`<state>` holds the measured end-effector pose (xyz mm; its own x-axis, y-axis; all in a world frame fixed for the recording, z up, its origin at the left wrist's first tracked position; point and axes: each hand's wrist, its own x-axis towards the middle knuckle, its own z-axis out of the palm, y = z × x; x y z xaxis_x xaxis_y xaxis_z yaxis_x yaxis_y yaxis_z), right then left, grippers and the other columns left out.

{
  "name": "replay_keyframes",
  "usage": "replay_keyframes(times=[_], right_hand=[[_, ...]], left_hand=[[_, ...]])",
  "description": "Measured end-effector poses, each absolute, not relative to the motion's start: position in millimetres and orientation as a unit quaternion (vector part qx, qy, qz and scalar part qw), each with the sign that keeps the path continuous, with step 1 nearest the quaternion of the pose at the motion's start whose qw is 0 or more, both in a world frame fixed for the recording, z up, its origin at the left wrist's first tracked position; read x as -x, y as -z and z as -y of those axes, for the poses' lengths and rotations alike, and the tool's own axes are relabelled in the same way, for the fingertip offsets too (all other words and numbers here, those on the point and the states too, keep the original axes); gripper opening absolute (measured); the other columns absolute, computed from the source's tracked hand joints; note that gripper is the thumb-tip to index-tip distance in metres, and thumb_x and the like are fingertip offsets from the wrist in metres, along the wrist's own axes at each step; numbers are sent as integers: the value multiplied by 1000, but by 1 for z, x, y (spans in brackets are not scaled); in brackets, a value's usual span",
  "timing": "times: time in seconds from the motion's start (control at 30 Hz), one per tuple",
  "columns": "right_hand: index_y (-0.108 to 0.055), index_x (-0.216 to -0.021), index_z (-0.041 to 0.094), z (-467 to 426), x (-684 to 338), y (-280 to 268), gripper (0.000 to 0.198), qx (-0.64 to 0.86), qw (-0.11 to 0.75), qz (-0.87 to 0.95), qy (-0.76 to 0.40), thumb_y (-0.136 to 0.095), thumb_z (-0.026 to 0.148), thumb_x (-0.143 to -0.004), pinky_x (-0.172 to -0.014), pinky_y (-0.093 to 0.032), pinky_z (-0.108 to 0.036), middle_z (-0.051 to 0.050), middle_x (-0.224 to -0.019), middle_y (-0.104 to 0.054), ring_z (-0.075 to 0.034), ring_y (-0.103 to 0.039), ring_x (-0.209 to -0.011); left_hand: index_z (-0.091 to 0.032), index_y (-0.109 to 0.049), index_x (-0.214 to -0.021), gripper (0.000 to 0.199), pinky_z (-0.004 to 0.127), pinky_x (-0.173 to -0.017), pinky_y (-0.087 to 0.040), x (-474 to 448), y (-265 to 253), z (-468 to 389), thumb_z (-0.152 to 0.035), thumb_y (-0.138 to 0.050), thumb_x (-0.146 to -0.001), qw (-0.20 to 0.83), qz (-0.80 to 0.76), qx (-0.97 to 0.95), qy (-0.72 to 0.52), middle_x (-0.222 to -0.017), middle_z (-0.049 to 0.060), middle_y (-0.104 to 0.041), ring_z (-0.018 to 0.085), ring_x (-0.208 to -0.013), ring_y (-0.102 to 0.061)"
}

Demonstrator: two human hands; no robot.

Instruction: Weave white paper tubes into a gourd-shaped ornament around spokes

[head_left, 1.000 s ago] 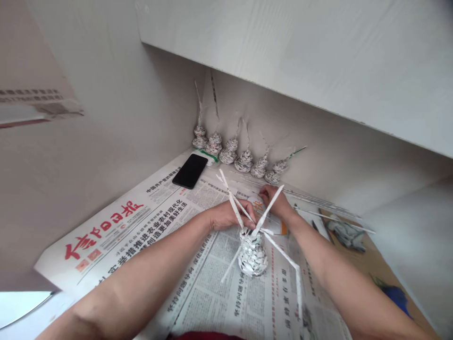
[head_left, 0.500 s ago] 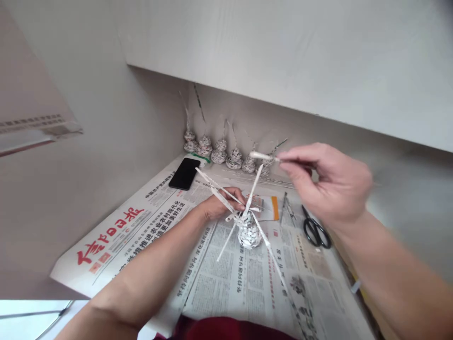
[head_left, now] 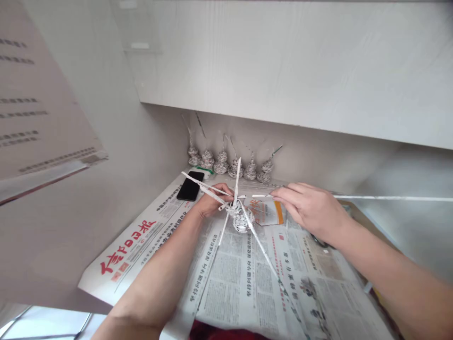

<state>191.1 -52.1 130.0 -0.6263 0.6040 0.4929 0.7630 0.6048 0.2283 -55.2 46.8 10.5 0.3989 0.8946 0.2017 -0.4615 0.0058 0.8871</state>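
My left hand [head_left: 216,200] is closed on the upper part of a small gourd woven from rolled newspaper [head_left: 243,220]. Several loose paper strips stick out from its top in different directions, one of them standing nearly upright. A long thin rolled-paper stick [head_left: 392,197] is pinched near one end by my right hand [head_left: 307,205], its short tip pointing left toward the gourd. That tip and the gourd are apart. The far end of the stick runs off the right edge. My left fingertips are partly hidden behind the gourd and its strips.
Several finished-looking woven paper gourds [head_left: 221,162] stand along the back wall. A black phone [head_left: 190,186] lies at the left, and a white-and-orange packet [head_left: 271,213] behind the gourd. Scissors [head_left: 319,241] are mostly hidden under my right hand. Newspaper [head_left: 233,283] covers the table; a board overhangs the back.
My right hand has come down beside the gourd, and the stick in it now lies level, pointing left. My left hand keeps its hold. The view has tilted upward.
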Motion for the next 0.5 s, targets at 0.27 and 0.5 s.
replay_keyframes(times=[0.27,0.5], right_hand=[[-65,-98,23,47,-182,-120,21,414,136,868,237,-44,22,-94,-59,-39,-28,-1,-74,-62,-17,-57,-71],[-65,-98,24,47,-181,-116,20,428,109,866,234,-45,20,-94,-59,-37,-28,-2,-75,-63,-17,-57,-72]], left_hand=[[-13,-56,-65,30,25,-60,-44,57,-10,-48,-18,-83,-54,651,-247,-523,-492,-70,1,-69,14,-62,-60],[-12,-58,-67,30,26,-61,-46,57,-4,-52,-19,-84,-55,648,-243,-534,-486,-74,3,-69,14,-64,-62]])
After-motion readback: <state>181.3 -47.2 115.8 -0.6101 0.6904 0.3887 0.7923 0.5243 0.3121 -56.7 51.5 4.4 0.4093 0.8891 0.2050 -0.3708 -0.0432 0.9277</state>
